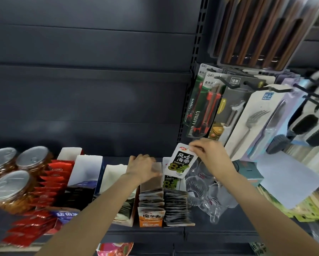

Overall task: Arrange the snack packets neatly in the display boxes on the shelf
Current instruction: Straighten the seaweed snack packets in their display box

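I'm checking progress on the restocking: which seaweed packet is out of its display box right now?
The white-and-black seaweed packet pinched at its top corner by the right hand, held above the rightmost box; the others stand filed inside.

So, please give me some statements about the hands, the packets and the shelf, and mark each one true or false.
1. The right hand pinches a white and black snack packet by its top corner. True.
2. The left hand holds a jar. False: it rests on the back of a display box.
3. Three foil-lidded jars stand at the left of the shelf. True.
4. The held packet lies flat inside its box. False: it is raised above the rightmost display box.
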